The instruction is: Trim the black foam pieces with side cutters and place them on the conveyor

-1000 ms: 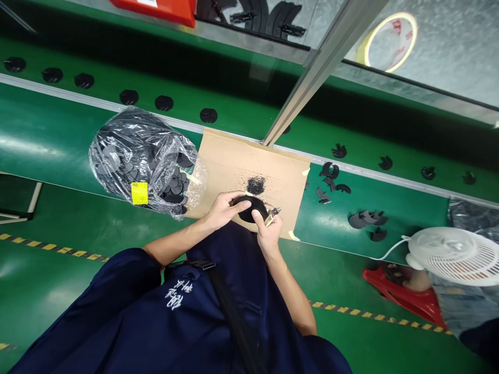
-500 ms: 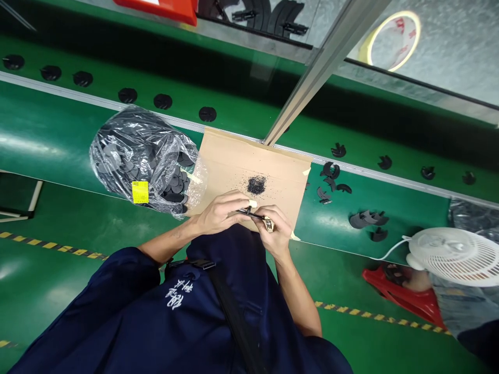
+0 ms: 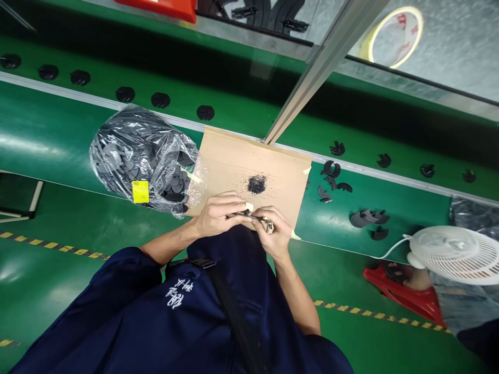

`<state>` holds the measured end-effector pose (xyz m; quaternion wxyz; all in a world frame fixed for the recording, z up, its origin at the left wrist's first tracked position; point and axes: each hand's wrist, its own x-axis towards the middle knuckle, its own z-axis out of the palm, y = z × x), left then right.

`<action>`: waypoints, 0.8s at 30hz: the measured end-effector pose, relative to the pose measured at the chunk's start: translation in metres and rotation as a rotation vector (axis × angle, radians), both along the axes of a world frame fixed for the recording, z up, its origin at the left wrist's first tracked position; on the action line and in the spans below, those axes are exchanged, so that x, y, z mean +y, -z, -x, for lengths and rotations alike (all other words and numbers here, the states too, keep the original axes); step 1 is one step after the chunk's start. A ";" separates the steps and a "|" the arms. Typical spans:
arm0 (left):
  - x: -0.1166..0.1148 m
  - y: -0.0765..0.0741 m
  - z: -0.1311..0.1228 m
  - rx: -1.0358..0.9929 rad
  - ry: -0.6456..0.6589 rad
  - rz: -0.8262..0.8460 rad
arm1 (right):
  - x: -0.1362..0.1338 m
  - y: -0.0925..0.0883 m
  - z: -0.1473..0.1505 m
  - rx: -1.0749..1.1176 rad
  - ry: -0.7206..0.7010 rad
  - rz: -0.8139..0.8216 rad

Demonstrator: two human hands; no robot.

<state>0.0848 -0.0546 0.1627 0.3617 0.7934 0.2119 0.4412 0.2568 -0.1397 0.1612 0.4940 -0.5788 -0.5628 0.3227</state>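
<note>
My left hand (image 3: 220, 214) and my right hand (image 3: 274, 228) meet over the near edge of a cardboard sheet (image 3: 222, 156). Between them is a thin dark part (image 3: 254, 216), pinched by the fingers of both hands and mostly covered by them. A pale yellow wrap (image 3: 248, 206) shows at a fingertip of my left hand. At my right hand, a small pale and dark piece (image 3: 268, 225) pokes out; its kind cannot be made out. Just beyond the fingers, a heap of tiny black bits (image 3: 257, 184) lies on the cardboard.
Left of the cardboard lies a clear plastic bag (image 3: 136, 150) of black discs. Black discs (image 3: 160, 99) and curved pieces (image 3: 384, 160) sit along the green belt behind. Loose curved pieces (image 3: 366, 218), a white fan (image 3: 456, 254) and a seated person's leg are at right. A metal post (image 3: 304, 83) rises ahead.
My left fingers have closed in slightly on the dark part, covering more of it. The discs and curved pieces on the belt have shifted a little left.
</note>
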 end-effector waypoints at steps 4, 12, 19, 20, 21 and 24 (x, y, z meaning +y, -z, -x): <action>0.000 0.001 0.001 -0.029 0.067 0.094 | 0.000 -0.003 0.001 0.033 0.006 -0.015; -0.009 0.002 0.000 -0.056 0.043 0.472 | -0.001 -0.003 0.001 0.053 0.004 0.008; -0.003 0.001 0.001 -0.050 0.013 0.185 | 0.000 -0.007 -0.017 0.011 -0.130 0.108; -0.002 0.001 0.001 -0.038 0.013 0.161 | 0.001 -0.009 -0.022 -0.028 -0.149 0.130; -0.001 0.001 0.002 -0.026 0.014 0.144 | 0.001 -0.011 -0.027 -0.080 -0.167 0.141; 0.000 0.001 0.002 -0.024 0.004 0.139 | 0.004 -0.017 -0.038 -0.292 -0.217 0.096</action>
